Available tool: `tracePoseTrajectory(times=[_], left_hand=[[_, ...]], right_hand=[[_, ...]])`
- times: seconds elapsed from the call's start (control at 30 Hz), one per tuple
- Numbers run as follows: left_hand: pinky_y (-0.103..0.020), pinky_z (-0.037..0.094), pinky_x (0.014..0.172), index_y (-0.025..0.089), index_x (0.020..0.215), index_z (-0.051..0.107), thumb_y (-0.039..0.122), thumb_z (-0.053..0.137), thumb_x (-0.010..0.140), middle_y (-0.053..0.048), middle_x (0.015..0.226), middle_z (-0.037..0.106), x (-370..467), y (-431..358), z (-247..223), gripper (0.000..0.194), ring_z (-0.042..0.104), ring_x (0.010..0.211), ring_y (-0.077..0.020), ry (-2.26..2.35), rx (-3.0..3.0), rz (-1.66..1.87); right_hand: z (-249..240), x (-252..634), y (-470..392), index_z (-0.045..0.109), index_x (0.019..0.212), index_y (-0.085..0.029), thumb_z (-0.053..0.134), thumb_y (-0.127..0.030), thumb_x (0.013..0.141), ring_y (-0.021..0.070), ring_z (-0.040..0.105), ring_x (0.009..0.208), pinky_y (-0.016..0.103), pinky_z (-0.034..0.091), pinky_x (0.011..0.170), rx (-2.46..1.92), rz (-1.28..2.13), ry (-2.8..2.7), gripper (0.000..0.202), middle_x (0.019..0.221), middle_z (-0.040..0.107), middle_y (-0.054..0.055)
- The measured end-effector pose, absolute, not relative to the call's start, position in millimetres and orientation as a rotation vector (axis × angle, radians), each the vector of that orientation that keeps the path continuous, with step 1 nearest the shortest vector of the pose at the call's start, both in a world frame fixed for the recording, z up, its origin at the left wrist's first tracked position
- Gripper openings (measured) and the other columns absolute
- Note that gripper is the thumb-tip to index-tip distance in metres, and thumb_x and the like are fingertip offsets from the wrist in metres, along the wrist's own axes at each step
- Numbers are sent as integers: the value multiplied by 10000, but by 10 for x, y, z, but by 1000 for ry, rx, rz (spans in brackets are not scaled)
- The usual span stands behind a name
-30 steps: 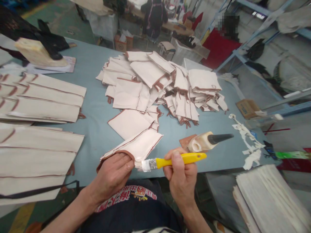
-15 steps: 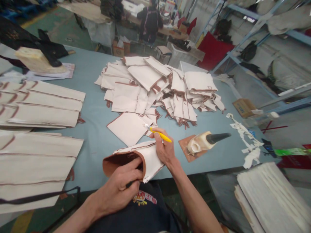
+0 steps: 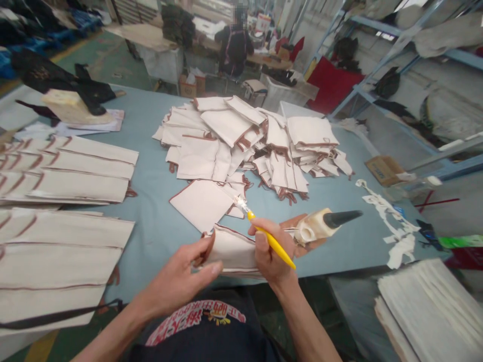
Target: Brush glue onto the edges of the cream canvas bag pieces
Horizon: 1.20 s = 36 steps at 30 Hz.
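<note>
A cream cloth pouch with brown edging lies at the table's front edge between my hands. My left hand is at its left end, fingers curled round the brown-lined opening and thumb stretched along the near side. A yellow-handled brush is gripped in my right hand, its whitish bristle end pointing away from me. The same hand rests against the pouch's right end. Just beyond is another flat cream pouch. To the right stands a cream plastic bottle with a dark nozzle and a cut opening, on a brown board.
A heap of cream pouches covers the table's middle. Overlapping pouch rows lie at left, near a yellowish block. White scraps lie at right, above stacked pale cloth. A person is in the background.
My left hand's fingers have come out of the pouch to its left edge, and its gaping mouth has flattened. My right hand and brush have moved right and nearer to me.
</note>
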<state>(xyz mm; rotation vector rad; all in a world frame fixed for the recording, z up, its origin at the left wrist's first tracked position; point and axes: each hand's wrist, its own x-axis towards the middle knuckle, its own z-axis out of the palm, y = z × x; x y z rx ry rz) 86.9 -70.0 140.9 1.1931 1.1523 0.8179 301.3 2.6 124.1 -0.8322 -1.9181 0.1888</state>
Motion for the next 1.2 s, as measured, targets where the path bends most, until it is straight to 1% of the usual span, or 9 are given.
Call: tracePoseTrajectory(times=[0.1, 0.33, 0.43, 0.53, 0.63, 0.77, 0.93, 1.1, 1.2], left_hand=[[-291, 523, 754, 170, 861, 699, 468, 615, 922, -27, 816, 683, 858, -613, 1370, 316, 605, 827, -216, 1259, 1254, 845], [-272, 493, 723, 181, 871, 625, 491, 577, 941, -26, 867, 655, 941, -516, 1411, 322, 564, 822, -190, 1092, 1230, 812], [-261, 465, 669, 194, 834, 570, 473, 521, 962, -11, 840, 601, 952, -533, 1412, 311, 528, 776, -173, 1099, 1238, 815], [-247, 413, 611, 215, 713, 470, 444, 536, 951, 23, 749, 494, 912, -562, 1426, 337, 462, 698, -151, 1202, 1325, 776], [-239, 378, 576, 210, 715, 487, 433, 541, 953, 35, 722, 468, 888, -587, 1481, 330, 429, 661, -141, 1209, 1340, 722], [-236, 400, 581, 194, 855, 573, 449, 555, 961, 13, 788, 584, 890, -626, 1543, 277, 493, 684, -147, 1079, 1212, 678], [-228, 366, 553, 199, 777, 542, 467, 557, 949, 32, 716, 530, 841, -680, 1541, 319, 454, 636, -133, 1112, 1144, 699], [-247, 440, 636, 204, 776, 549, 470, 553, 936, 16, 755, 584, 841, -696, 1578, 311, 543, 731, -169, 1063, 1124, 698], [-248, 427, 635, 203, 772, 542, 457, 534, 938, 17, 762, 584, 851, -690, 1572, 303, 530, 719, -163, 1112, 1179, 683]], right_hand=[[1292, 3021, -51, 661, 1152, -226, 465, -207, 1067, 145, 751, 692, 236, 574, 667, -806, 187, -1936, 214, 793, 766, 0], [1143, 3059, -87, 711, 1093, -230, 529, -207, 1021, 168, 759, 703, 271, 591, 679, -823, 282, -1881, 197, 821, 790, 20], [1207, 3110, -109, 713, 1029, -234, 520, -248, 1042, 141, 666, 573, 259, 545, 590, -953, 443, -1633, 194, 691, 707, -18], [1382, 3166, -197, 688, 900, -238, 524, -317, 1067, 100, 496, 441, 208, 410, 460, -897, 663, -1354, 247, 554, 544, -69], [1494, 3174, -283, 693, 855, -240, 546, -352, 1066, 84, 419, 417, 195, 314, 406, -796, 863, -1364, 280, 564, 517, -66], [1400, 3105, -266, 733, 904, -236, 579, -358, 1048, 98, 439, 445, 235, 374, 441, -829, 833, -1620, 244, 630, 584, -36], [1325, 3095, -261, 729, 866, -235, 538, -428, 1051, 145, 545, 492, 291, 478, 510, -912, 633, -1632, 328, 661, 635, 1], [1419, 3075, -304, 715, 885, -249, 560, -346, 1036, 142, 564, 481, 305, 515, 549, -815, 644, -1723, 238, 637, 633, -19], [1424, 3057, -293, 714, 909, -252, 575, -325, 1034, 139, 581, 505, 304, 521, 574, -831, 605, -1700, 200, 688, 667, -13]])
